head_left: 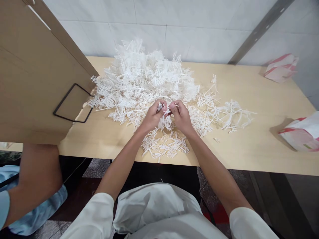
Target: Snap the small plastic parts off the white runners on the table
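Note:
My left hand [156, 114] is closed around a branching white plastic piece [167, 111] that looks like a molding sprue with thin sticks. Its tips poke out between the fingers. Close beside it, my right hand [179, 114] pinches at the same cluster; the exact grip is partly hidden by the fingers. Behind both hands rises a big heap of similar white branched pieces [147, 76]. Short loose white sticks [165, 146] lie scattered on the table nearer to me. To the right sits a smaller tangle of bare white stems [231, 116].
A cardboard panel [42, 73] stands on the left of the wooden table [249, 149], with a black wire frame [74, 103] by its edge. Two red-and-white crumpled bags [281, 68] are at the right. Another person's arm [37, 176] shows at lower left.

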`<state>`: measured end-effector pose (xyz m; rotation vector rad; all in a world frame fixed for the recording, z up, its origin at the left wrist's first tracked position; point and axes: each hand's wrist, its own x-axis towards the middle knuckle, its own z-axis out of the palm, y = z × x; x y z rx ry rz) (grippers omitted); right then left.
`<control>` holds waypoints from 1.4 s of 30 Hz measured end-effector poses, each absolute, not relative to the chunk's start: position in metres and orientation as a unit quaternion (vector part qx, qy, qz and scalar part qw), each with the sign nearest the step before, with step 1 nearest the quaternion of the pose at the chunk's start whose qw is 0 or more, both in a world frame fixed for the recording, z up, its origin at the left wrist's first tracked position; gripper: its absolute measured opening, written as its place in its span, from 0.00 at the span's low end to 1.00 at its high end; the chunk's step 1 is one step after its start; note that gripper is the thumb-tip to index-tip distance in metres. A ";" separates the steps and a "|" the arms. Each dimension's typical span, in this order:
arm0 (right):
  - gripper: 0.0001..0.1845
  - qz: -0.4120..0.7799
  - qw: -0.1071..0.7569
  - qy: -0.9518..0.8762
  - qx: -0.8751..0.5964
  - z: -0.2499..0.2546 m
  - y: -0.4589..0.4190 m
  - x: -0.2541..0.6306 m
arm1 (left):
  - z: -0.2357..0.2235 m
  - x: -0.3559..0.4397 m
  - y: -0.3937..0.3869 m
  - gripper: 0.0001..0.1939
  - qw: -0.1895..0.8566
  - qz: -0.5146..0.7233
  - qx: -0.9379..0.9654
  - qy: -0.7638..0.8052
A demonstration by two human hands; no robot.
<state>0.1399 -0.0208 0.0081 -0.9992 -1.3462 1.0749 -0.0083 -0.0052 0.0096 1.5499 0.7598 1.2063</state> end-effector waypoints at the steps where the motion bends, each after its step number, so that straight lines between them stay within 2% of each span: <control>1: 0.16 0.472 0.546 -0.555 -0.413 0.006 -0.022 0.137 | 0.010 -0.009 -0.005 0.13 0.509 0.500 0.631 0.305; 7: 0.16 0.571 0.573 -0.465 -0.361 -0.005 -0.022 0.123 | 0.010 -0.009 -0.005 0.13 0.580 0.518 0.564 0.279; 12: 0.16 0.559 0.568 -0.469 -0.382 0.001 -0.020 0.128 | 0.006 -0.004 -0.006 0.14 0.572 0.534 0.550 0.291; 19: 0.14 0.448 0.551 -0.558 -0.430 0.004 -0.019 0.134 | 0.007 -0.005 -0.005 0.15 0.479 0.533 0.607 0.343; 25: 0.14 0.252 0.506 -0.657 -0.498 0.000 -0.023 0.140 | 0.008 -0.002 -0.011 0.19 0.309 0.501 0.685 0.429; 27: 0.15 0.225 0.489 -0.677 -0.502 0.000 -0.025 0.140 | 0.007 -0.002 -0.011 0.21 0.269 0.500 0.705 0.425; 32: 0.16 0.324 0.485 -0.663 -0.469 0.006 -0.024 0.143 | 0.002 -0.007 -0.005 0.18 0.302 0.480 0.733 0.375; 37: 0.18 0.438 0.497 -0.630 -0.406 0.009 -0.018 0.146 | 0.005 -0.008 -0.006 0.22 0.352 0.471 0.723 0.363; 42: 0.20 0.489 0.512 -0.580 -0.402 -0.001 -0.017 0.139 | 0.010 -0.009 -0.006 0.25 0.412 0.462 0.707 0.342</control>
